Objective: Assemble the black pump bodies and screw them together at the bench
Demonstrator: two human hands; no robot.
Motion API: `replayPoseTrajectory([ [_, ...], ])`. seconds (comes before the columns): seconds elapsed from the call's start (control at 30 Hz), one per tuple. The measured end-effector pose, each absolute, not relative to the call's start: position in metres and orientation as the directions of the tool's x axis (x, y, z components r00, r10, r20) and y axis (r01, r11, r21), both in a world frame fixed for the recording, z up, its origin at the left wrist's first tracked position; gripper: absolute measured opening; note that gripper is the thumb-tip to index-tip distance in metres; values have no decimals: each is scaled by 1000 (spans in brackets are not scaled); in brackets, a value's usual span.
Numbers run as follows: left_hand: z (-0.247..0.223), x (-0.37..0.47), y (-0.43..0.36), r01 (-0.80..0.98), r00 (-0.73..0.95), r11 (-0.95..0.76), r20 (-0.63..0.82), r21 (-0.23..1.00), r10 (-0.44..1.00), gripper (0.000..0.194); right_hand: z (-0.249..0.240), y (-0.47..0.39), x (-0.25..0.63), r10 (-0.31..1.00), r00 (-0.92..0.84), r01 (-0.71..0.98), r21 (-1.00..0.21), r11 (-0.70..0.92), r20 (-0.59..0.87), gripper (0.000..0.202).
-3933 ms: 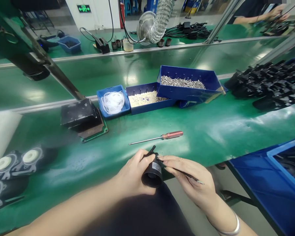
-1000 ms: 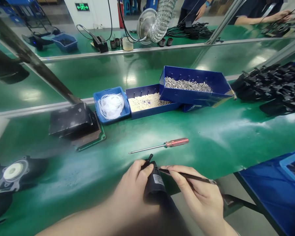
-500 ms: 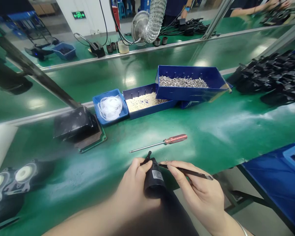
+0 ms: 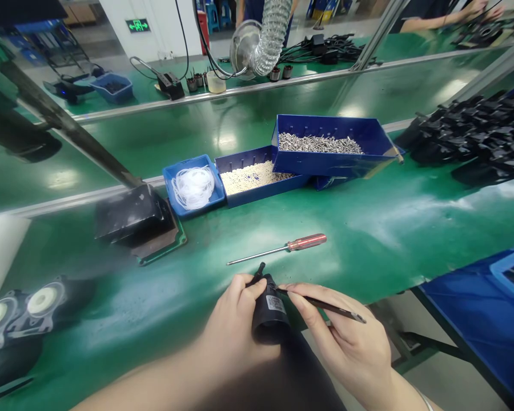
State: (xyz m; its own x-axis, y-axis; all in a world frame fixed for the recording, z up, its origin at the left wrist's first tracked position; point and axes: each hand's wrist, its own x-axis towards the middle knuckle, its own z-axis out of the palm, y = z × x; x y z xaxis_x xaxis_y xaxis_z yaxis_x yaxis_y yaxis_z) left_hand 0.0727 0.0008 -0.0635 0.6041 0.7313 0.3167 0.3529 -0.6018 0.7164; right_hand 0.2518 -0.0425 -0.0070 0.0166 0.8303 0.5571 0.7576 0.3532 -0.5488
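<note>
While the left hand (image 4: 235, 314) is wrapping its curled fingers and thumb firmly around a black cylindrical housing (image 4: 265, 318) at the near edge of the green bench (image 4: 368, 251), the right hand (image 4: 346, 337) is pinching a slim dark tool (image 4: 332, 306) between closed thumb and fingers, and its tip is pointing at the housing's upper end, where actual contact is too small to tell. The housing is tilting, its pale label (image 4: 275, 303) facing up, and a red-handled screwdriver (image 4: 306, 242) is lying just beyond the hands. Farther back, a light-blue tray (image 4: 184, 212) is holding white coiled strands (image 4: 192, 187), beside a dark-blue bin (image 4: 257, 193) of cream pieces (image 4: 244, 178).
</note>
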Motion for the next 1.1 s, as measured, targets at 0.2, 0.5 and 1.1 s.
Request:
replayPoseTrajectory([
  [0.2, -62, 72, 1, 362, 610, -600, 306, 713, 731, 82, -15, -47, 245, 813, 1, 719, -566, 404, 582, 24],
  [0.5, -62, 71, 1, 366, 625, -633, 324, 682, 710, 87, -35, -62, 247, 733, -182, 692, -444, 568, 655, 39],
  [1.1, -64, 71, 0, 362, 611, -624, 330, 692, 720, 89, -29, -59, 239, 767, -64, 687, -529, 498, 639, 39],
])
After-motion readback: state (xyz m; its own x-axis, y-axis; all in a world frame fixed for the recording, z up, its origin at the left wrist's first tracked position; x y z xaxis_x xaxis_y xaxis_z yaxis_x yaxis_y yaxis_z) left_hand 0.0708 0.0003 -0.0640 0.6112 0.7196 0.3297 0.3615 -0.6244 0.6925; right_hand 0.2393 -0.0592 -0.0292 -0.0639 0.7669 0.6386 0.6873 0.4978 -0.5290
